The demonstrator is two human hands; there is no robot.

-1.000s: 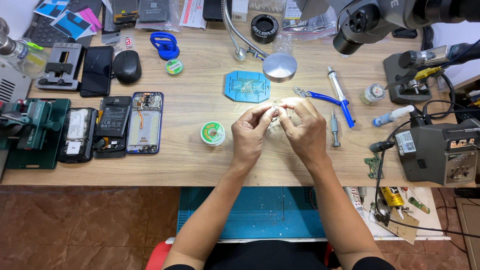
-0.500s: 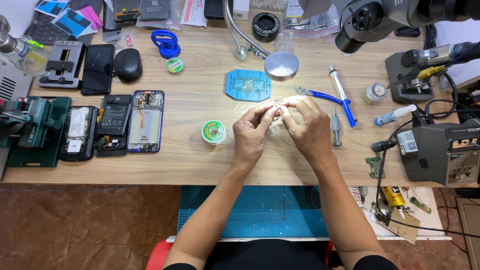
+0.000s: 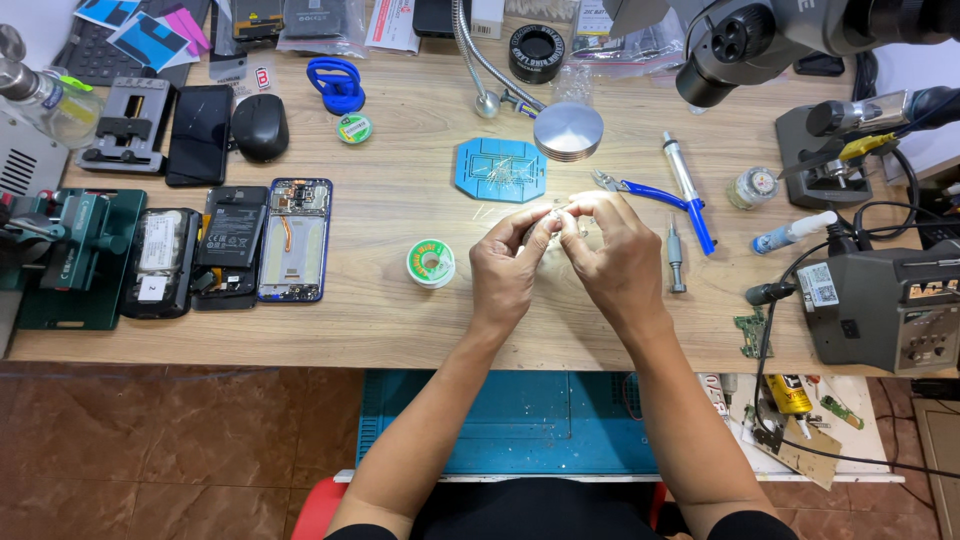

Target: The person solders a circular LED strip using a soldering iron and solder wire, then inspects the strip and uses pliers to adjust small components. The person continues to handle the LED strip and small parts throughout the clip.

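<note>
Both hands meet above the wooden bench (image 3: 400,300), the left hand (image 3: 512,262) and right hand (image 3: 612,258) each in a fingertip grip on one tiny pale part (image 3: 556,214), held up close for fine work. Just beyond lies the blue repair mat (image 3: 500,170), with the solder spool (image 3: 431,263) to the left. The fingers hide most of the part, so its kind is unclear.
</note>
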